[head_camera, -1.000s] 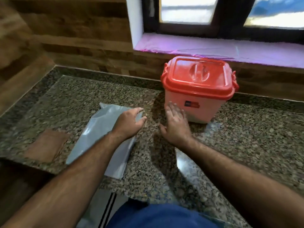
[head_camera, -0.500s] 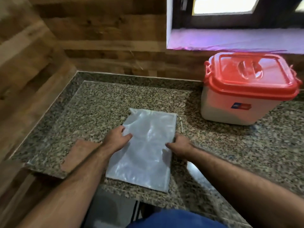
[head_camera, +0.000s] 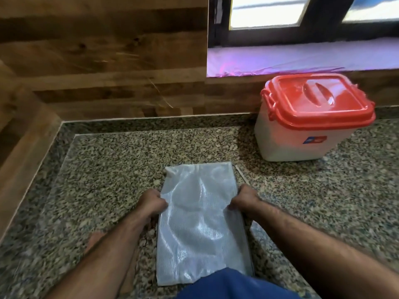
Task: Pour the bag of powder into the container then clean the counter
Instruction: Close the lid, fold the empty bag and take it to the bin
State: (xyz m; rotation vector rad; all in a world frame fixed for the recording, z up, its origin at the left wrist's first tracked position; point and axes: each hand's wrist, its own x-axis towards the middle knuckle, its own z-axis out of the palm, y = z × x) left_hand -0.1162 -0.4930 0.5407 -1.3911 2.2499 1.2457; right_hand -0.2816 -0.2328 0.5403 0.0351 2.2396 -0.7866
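A flat, translucent grey plastic bag (head_camera: 200,221) lies lengthwise on the speckled granite counter (head_camera: 103,173), right in front of me. My left hand (head_camera: 152,202) grips the bag's left edge with curled fingers. My right hand (head_camera: 245,198) grips its right edge the same way. The white container (head_camera: 300,145) stands at the back right of the counter, its red lid (head_camera: 317,100) closed on top. Whether the bag holds powder is not visible.
A wood-panelled wall runs along the back and the left side of the counter. A window sill (head_camera: 302,59) covered in a pinkish sheet sits above the container. A thin strip (head_camera: 240,172) lies on the counter by the bag's far right corner.
My right hand left the container and came to the bag's right edge. Both hands now grip the bag's sides, and the bag lies straight in front of me. The view shifted left.
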